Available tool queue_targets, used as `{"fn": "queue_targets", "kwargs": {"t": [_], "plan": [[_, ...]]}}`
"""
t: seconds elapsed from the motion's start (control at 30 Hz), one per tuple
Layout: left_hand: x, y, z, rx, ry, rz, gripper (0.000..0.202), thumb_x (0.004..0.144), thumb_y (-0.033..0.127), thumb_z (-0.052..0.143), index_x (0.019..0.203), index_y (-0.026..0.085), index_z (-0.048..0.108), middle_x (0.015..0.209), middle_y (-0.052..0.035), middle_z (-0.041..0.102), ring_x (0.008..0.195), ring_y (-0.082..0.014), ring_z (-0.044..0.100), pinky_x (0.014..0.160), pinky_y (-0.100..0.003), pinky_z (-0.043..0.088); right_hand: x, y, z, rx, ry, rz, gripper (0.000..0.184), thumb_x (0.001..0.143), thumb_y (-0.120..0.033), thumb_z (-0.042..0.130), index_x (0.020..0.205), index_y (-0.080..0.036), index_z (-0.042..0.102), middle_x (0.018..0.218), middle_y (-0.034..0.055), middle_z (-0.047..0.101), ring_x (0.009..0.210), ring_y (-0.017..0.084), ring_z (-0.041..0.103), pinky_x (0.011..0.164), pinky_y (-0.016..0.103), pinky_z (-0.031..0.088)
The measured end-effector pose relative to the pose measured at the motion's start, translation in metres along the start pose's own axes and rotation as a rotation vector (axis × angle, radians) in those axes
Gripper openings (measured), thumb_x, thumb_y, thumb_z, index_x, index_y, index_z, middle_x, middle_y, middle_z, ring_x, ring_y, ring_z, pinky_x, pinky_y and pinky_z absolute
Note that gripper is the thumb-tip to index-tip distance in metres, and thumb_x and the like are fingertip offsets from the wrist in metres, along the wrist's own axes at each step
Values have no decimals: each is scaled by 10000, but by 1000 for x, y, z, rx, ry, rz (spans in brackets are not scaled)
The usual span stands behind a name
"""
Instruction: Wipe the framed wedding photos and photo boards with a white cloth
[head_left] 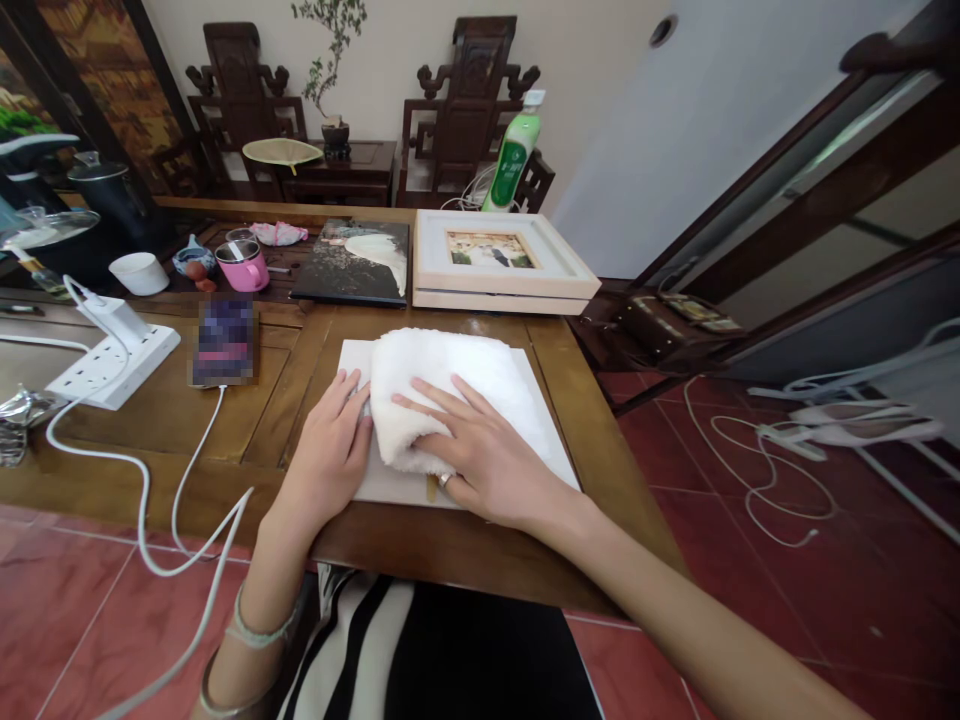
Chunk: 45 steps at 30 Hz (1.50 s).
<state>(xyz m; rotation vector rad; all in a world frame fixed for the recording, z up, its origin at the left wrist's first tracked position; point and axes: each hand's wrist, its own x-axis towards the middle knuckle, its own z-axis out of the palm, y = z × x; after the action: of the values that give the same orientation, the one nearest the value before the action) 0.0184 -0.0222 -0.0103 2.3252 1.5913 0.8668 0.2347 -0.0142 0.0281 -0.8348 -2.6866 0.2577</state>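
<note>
A folded, fluffy white towel [450, 350] lies on a flat pale board [551, 440] near the table's front edge. My right hand [487, 455] rests on the towel with its fingers spread over the top and one tucked at its near fold, gripping it. A ring shows on one finger. At the board's left edge, my left hand [330, 445] lies flat beside the towel, its fingers stretched out and touching the board. Most of the board's surface is hidden under the towel and my hands. A small brownish patch shows on the board below the towel.
Behind the board are a pale framed picture box [427, 260], a dark panel [330, 260] and a green bottle [514, 160]. A pink mug [244, 270], a phone [223, 342] and a white power strip [112, 365] sit leftward, with cables hanging over the front edge.
</note>
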Motion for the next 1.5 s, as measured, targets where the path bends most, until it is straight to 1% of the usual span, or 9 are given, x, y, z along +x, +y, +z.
{"fn": "queue_targets", "kwargs": {"t": [0.23,0.47,0.8,0.97,1.1,1.2,1.33,1.4,1.5], "plan": [[0,0,0,4,-5,-2,435,969,207,356,1365,77,479,1490,-205,433,1442,-312,311,1169,-522,303,-1,0,1,1,12,-2,499,601,-9,461,1023,-141,692,1483,132,461,1430,352,274,1149,638,184],[-2,1,-1,-26,16,-1,434,963,210,365,1375,125,470,1496,-180,432,1447,-298,306,1170,-525,303,-1,-3,1,-11,20,-6,493,606,-8,462,1023,-136,692,1480,133,467,1428,360,275,1148,642,191],[-1,3,-2,-17,-6,-17,440,960,203,367,1371,88,476,1494,-200,429,1449,-304,299,1175,-515,298,-2,-3,3,-31,24,0,462,630,-11,470,1019,-134,685,1481,138,466,1431,351,275,1157,631,182],[-2,3,-3,-23,-5,-20,433,960,207,367,1372,131,477,1506,-166,426,1453,-291,293,1173,-518,301,-6,-8,2,-44,4,-7,486,620,18,458,1008,-160,692,1496,124,446,1441,334,250,1154,630,190],[-4,3,-4,-26,-10,-25,439,959,210,373,1378,131,473,1509,-170,420,1454,-286,291,1177,-510,297,-12,-9,-3,-19,-11,-19,504,612,28,446,1000,-177,695,1494,104,450,1443,302,261,1157,612,206],[-5,4,-5,-23,-2,-29,424,970,237,382,1373,149,482,1507,-162,426,1451,-286,299,1171,-522,299,-13,0,-6,12,5,6,558,596,27,431,1042,-189,688,1476,92,478,1434,268,298,1164,588,219],[-5,6,-6,-16,-3,-44,416,976,241,383,1361,132,497,1504,-170,428,1451,-282,300,1175,-508,296,-12,21,-9,-11,41,64,621,610,37,412,1141,-179,649,1484,103,469,1433,261,298,1160,575,245],[-5,7,-6,-16,-8,-54,418,975,236,386,1358,115,501,1503,-178,426,1452,-281,299,1180,-494,292,-12,33,-10,-34,53,102,606,624,48,403,1138,-168,641,1480,117,473,1433,266,297,1155,574,257],[-5,7,-6,-21,-9,-62,419,974,231,389,1353,94,504,1502,-188,425,1454,-280,293,1185,-482,286,-14,42,-9,-67,75,161,529,656,52,392,1072,-157,643,1461,147,492,1427,278,307,1139,588,276]]}}
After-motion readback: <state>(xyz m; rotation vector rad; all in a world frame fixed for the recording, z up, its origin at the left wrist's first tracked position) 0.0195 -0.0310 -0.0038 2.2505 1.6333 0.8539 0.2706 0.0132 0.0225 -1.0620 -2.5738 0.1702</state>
